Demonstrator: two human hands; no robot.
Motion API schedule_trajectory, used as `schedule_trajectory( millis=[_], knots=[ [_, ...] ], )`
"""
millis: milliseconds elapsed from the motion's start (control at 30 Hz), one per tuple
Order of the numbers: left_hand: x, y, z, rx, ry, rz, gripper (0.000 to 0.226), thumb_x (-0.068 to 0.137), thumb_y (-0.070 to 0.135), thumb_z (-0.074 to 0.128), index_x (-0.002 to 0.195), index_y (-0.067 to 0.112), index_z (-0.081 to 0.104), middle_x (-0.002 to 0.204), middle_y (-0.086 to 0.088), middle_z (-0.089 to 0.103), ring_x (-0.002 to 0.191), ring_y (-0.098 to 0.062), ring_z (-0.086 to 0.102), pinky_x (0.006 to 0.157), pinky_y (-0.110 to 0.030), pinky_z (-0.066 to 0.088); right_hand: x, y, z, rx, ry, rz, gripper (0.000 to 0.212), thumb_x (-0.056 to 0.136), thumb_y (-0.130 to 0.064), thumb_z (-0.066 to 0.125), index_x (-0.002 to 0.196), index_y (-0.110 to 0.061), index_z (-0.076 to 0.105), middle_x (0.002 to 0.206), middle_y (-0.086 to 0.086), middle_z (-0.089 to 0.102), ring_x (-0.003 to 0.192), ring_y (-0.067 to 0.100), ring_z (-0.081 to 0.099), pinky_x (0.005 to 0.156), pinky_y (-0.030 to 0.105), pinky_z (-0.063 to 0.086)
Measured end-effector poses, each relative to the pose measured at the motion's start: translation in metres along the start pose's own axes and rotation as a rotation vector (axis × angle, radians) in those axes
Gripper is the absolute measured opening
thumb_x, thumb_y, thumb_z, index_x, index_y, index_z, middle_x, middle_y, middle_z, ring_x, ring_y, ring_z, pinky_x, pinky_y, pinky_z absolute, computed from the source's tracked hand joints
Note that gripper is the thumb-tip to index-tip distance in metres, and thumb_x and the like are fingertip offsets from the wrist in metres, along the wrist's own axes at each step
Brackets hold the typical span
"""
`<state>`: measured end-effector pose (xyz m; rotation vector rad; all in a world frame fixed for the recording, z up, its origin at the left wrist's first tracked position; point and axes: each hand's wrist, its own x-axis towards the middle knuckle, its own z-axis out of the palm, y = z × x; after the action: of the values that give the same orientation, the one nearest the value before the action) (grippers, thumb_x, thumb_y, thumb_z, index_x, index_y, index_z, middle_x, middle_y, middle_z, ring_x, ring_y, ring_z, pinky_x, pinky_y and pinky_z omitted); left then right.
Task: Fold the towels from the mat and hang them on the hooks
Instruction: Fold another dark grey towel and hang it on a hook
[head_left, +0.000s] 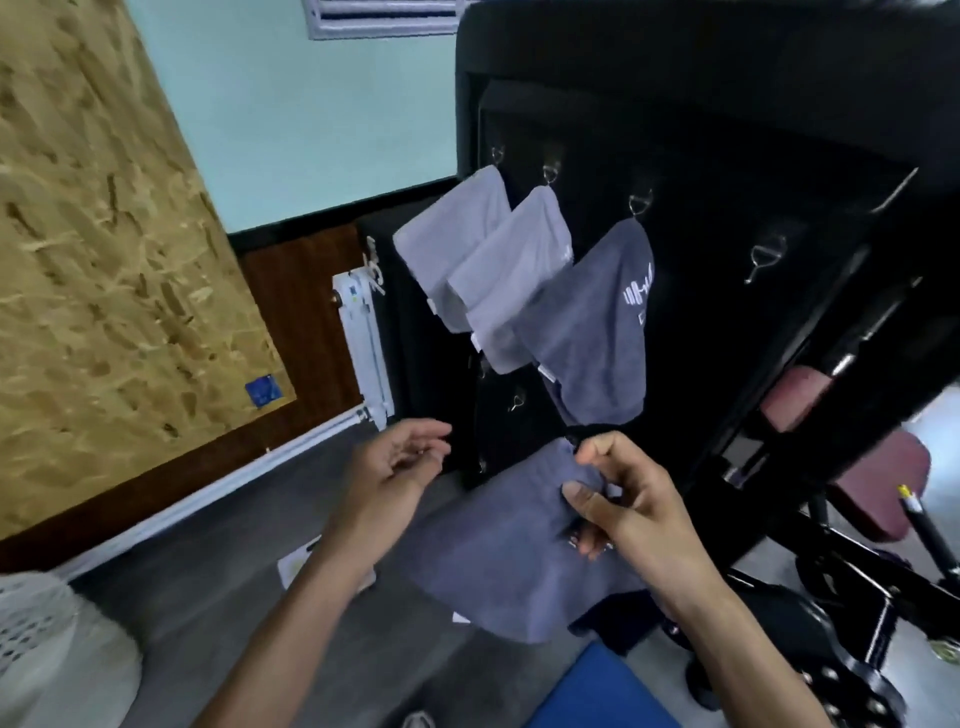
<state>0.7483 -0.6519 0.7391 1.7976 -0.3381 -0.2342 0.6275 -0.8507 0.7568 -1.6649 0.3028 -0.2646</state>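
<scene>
A folded dark grey towel (498, 545) hangs from my right hand (618, 499), which pinches its top corner near a small black loop, in front of the lower part of the black board (727, 156). My left hand (400, 462) hovers just left of it, fingers relaxed and holding nothing. Three towels hang on the board's upper hooks: two light grey towels (452, 244) (514, 275) and a dark grey towel with a white logo (592, 322). A free metal hook (768, 255) is on the upper row to the right, and a small hook (516, 402) sits lower down.
A blue mat (597, 691) lies at the bottom edge. A white mesh basket (47, 634) is at the lower left. Black gym equipment with maroon pads (878, 483) stands on the right. A chipboard panel (93, 208) and a white radiator (363, 338) line the left wall.
</scene>
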Motion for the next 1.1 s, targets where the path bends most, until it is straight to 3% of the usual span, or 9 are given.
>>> schedule_trajectory(
  millis=[167, 300, 367, 433, 600, 733, 933, 1100],
  knots=[
    [0.103, 0.028, -0.010, 0.081, -0.175, 0.194, 0.027, 0.090, 0.002, 0.061, 0.098, 0.026, 0.070, 0.091, 0.012, 0.072, 0.089, -0.001, 0.065, 0.073, -0.008, 0.044, 0.060, -0.007, 0.018, 0.048, 0.223, -0.092, 0.016, 0.086, 0.002, 0.068, 0.089, -0.012, 0.062, 0.082, 0.020, 0.056, 0.061, 0.028, 0.056, 0.054, 0.033, 0.052],
    [0.143, 0.076, 0.011, 0.065, -0.435, 0.410, 0.022, 0.085, 0.012, 0.068, 0.105, 0.020, 0.070, 0.101, 0.017, 0.070, 0.098, 0.004, 0.063, 0.079, -0.005, 0.042, 0.093, -0.024, 0.013, -0.099, 0.382, -0.255, 0.017, 0.081, 0.005, 0.071, 0.088, -0.009, 0.065, 0.108, 0.006, 0.056, 0.092, 0.014, 0.058, 0.068, 0.020, 0.051],
    [0.162, 0.096, 0.026, 0.123, -0.647, 0.463, 0.040, 0.079, 0.030, 0.073, 0.118, 0.026, 0.065, 0.113, 0.021, 0.066, 0.109, 0.006, 0.058, 0.085, -0.006, 0.040, 0.110, -0.038, 0.004, -0.153, 0.483, -0.306, 0.019, 0.080, 0.006, 0.072, 0.087, -0.010, 0.066, 0.107, 0.005, 0.056, 0.090, 0.009, 0.059, 0.069, 0.016, 0.049],
    [0.179, 0.109, 0.043, 0.213, -0.764, 0.512, 0.053, 0.077, 0.038, 0.076, 0.126, 0.036, 0.058, 0.121, 0.024, 0.061, 0.115, 0.009, 0.052, 0.089, -0.006, 0.038, 0.121, -0.049, -0.010, -0.124, 0.549, -0.333, 0.018, 0.081, 0.005, 0.071, 0.088, -0.011, 0.066, 0.098, 0.004, 0.057, 0.078, 0.010, 0.060, 0.064, 0.021, 0.051],
    [0.203, 0.124, 0.094, 0.250, -0.676, 0.572, 0.048, 0.075, 0.040, 0.073, 0.118, 0.048, 0.055, 0.104, 0.024, 0.062, 0.096, 0.002, 0.059, 0.081, -0.018, 0.047, 0.127, -0.060, -0.045, -0.098, 0.659, -0.283, 0.012, 0.086, -0.001, 0.067, 0.090, -0.011, 0.062, 0.082, 0.010, 0.061, 0.071, 0.016, 0.059, 0.064, 0.030, 0.051],
    [0.203, 0.128, 0.140, 0.214, -0.648, 0.547, 0.043, 0.076, 0.040, 0.072, 0.117, 0.040, 0.060, 0.097, 0.013, 0.068, 0.089, -0.003, 0.064, 0.077, -0.030, 0.056, 0.132, -0.055, -0.075, -0.150, 0.767, -0.284, 0.018, 0.088, -0.001, 0.067, 0.093, -0.017, 0.061, 0.085, 0.001, 0.064, 0.078, 0.015, 0.063, 0.067, 0.028, 0.052],
    [0.209, 0.144, 0.191, 0.155, -0.561, 0.499, 0.035, 0.077, 0.035, 0.075, 0.110, 0.031, 0.066, 0.098, 0.009, 0.069, 0.084, -0.004, 0.066, 0.076, -0.031, 0.056, 0.155, -0.045, -0.109, -0.346, 1.017, -0.325, 0.022, 0.090, -0.007, 0.066, 0.108, -0.019, 0.069, 0.100, -0.010, 0.071, 0.096, 0.006, 0.066, 0.086, 0.025, 0.052],
    [0.214, 0.149, 0.207, 0.180, -0.534, 0.534, 0.033, 0.079, 0.031, 0.074, 0.111, 0.030, 0.066, 0.102, 0.007, 0.069, 0.088, -0.007, 0.066, 0.078, -0.031, 0.056, 0.168, -0.037, -0.115, -0.577, 1.188, -0.358, 0.019, 0.092, -0.009, 0.064, 0.107, -0.017, 0.072, 0.096, -0.006, 0.071, 0.088, 0.006, 0.066, 0.080, 0.023, 0.052]
  ],
)
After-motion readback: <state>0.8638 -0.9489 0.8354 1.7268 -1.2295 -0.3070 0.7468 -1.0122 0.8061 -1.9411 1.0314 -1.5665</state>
